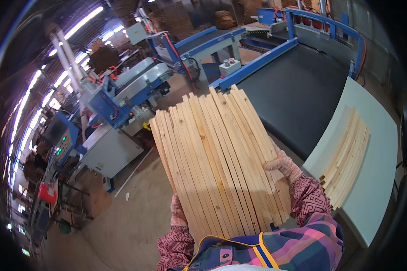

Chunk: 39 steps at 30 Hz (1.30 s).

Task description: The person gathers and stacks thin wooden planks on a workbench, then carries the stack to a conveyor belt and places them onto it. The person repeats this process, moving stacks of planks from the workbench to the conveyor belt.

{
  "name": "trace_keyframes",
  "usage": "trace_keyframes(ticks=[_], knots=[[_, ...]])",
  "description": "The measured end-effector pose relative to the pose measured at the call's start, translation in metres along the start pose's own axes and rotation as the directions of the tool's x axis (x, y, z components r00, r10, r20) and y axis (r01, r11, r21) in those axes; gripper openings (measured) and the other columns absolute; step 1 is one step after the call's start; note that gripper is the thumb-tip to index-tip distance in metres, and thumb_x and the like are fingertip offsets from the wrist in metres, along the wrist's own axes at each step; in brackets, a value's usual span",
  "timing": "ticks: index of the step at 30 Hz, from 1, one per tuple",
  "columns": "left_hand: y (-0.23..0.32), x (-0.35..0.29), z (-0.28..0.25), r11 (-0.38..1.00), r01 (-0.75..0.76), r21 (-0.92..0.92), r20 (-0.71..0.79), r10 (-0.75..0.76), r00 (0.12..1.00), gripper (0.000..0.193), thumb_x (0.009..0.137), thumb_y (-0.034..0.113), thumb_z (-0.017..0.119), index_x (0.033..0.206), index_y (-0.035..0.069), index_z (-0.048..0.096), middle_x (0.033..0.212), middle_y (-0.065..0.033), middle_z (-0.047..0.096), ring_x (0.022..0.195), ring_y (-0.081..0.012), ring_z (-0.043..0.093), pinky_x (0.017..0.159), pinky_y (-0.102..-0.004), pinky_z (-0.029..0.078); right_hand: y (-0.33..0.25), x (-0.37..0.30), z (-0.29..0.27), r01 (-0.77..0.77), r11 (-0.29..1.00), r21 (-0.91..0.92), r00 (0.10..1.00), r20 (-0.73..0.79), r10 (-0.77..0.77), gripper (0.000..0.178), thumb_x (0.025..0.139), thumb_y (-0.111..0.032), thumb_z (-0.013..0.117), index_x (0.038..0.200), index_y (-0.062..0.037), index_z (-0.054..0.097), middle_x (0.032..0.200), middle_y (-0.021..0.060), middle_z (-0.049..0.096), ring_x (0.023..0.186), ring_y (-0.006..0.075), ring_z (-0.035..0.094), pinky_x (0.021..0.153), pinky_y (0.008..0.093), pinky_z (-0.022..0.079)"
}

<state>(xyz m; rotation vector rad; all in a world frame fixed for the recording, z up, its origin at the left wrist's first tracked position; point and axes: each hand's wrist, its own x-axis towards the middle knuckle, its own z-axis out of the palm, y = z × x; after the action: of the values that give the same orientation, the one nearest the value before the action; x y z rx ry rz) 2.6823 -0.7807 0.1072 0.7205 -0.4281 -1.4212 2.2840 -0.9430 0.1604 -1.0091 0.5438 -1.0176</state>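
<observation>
A wide bundle of pale wooden strips [212, 153] lies side by side in front of my body, their far ends uneven. My left hand [178, 211], in a pinkish glove, presses against the bundle's left side near its close end; most of its fingers are hidden by the wood. On the right side my right hand [281, 164], gloved too, clasps the bundle, with its thumb over the top strips and the other fingers out of sight. Between them the two hands carry the strips above the floor.
At right, a pale green table [375, 149] bears a smaller row of wooden strips [350, 156]. A black conveyor belt [294, 90] with blue rails stands ahead, a grey control box [230, 67] beside it. A blue and grey machine [122, 99] occupies the left, over brown floor [135, 217].
</observation>
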Motion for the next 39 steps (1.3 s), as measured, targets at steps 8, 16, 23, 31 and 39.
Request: trace_keyframes(ticks=[8, 16, 23, 31, 39], knots=[[0.019, 0.21, 0.067, 0.936, 0.261, 0.234, 0.122, -0.295, 0.948, 0.054, 0.093, 0.038, 0.06, 0.135, 0.006, 0.05, 0.117, -0.0093, 0.065, 0.099, -0.0211, 0.066, 0.082, -0.0367, 0.058, -0.042, 0.01, -0.002, 0.21, 0.969, -0.127, 0.923, -0.302, -0.239, 0.109, 0.057, -0.003, 0.08, 0.153, -0.0117, 0.027, 0.139, 0.0111, 0.052, 0.129, 0.0271, 0.049, 0.11, 0.0388, 0.038], [-0.06, 0.398, 0.192, 0.775, 0.171, 0.608, 0.441, -0.508, 0.74, 0.049, 0.094, 0.027, 0.057, 0.136, 0.003, 0.049, 0.114, -0.0045, 0.064, 0.097, -0.0125, 0.06, 0.082, -0.0282, 0.051, -0.051, 0.003, -0.05, 0.289, 0.957, -0.032, 0.629, -0.747, -0.215, 0.099, 0.068, 0.006, 0.072, 0.153, -0.0146, 0.025, 0.133, 0.016, 0.053, 0.11, 0.0329, 0.062, 0.089, 0.0446, 0.058], [-0.109, 0.511, 0.288, 0.836, 0.318, 0.447, 0.543, -0.536, 0.647, 0.073, 0.089, 0.025, 0.066, 0.149, 0.005, 0.032, 0.137, -0.0101, 0.051, 0.115, -0.0206, 0.054, 0.096, -0.0346, 0.046, -0.053, 0.018, -0.167, 0.286, 0.956, -0.063, 0.488, -0.849, -0.202, 0.074, 0.091, -0.008, 0.053, 0.155, -0.0183, 0.018, 0.133, 0.0229, 0.052, 0.105, 0.0336, 0.064, 0.084, 0.0451, 0.059], [-0.087, 0.603, 0.301, 0.719, -0.014, 0.695, 0.48, -0.449, 0.754, 0.047, 0.096, 0.012, 0.052, 0.142, 0.005, 0.046, 0.135, -0.0106, 0.056, 0.126, -0.0193, 0.053, 0.107, -0.0283, 0.039, -0.094, 0.161, -0.161, 0.066, 0.998, 0.003, 0.212, -0.977, -0.011, 0.059, 0.101, -0.019, 0.031, 0.156, -0.012, 0.011, 0.134, 0.0259, 0.05, 0.109, 0.0252, 0.063, 0.085, 0.0324, 0.058], [-0.021, 0.618, 0.274, 0.612, -0.28, 0.739, 0.654, -0.554, 0.515, 0.068, 0.086, -0.001, 0.061, 0.149, 0.007, 0.036, 0.148, -0.0093, 0.042, 0.138, -0.0187, 0.037, 0.113, -0.0307, 0.03, -0.061, 0.186, -0.145, -0.789, 0.529, -0.312, 0.149, -0.933, -0.328, 0.085, 0.089, -0.07, 0.044, 0.152, -0.0133, 0.031, 0.135, 0.0217, 0.053, 0.12, 0.0375, 0.055, 0.1, 0.0384, 0.046]])
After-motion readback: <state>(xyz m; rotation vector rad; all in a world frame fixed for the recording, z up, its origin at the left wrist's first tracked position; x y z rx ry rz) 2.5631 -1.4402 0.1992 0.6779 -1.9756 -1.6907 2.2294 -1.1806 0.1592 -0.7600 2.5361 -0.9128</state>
